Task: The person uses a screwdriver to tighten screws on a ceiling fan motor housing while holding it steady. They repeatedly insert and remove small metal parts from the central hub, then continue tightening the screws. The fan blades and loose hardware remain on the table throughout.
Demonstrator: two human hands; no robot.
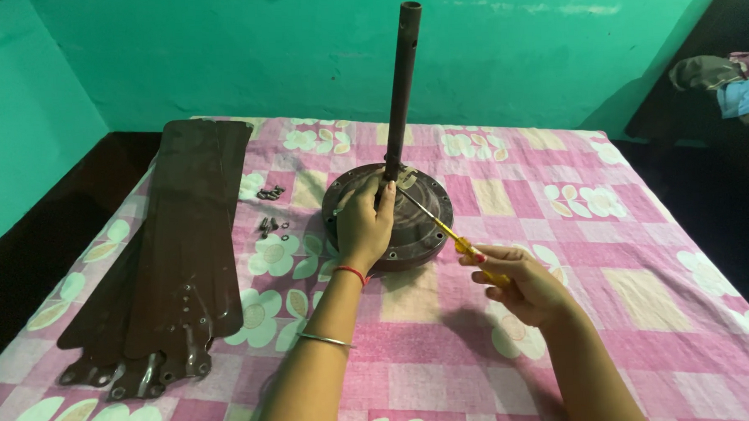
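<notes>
Fan motor housing (391, 222) sits mid-bed on the pink patchwork bedsheet (641, 226), its downrod (402, 85) standing upright at 12 o'clock. Left hand (365, 223) lies flat on the housing top, fingers closed around nothing. Right hand (522, 284), at 4 o'clock, grips a yellow-handled screwdriver (441, 227), tip near the rod base. Risk: the soft bed lets the housing rock, so the tip may slip toward the left fingers. Loose screws (270, 210) at 9 o'clock could roll away. Stacked fan blades (176, 242) lie farther left.
</notes>
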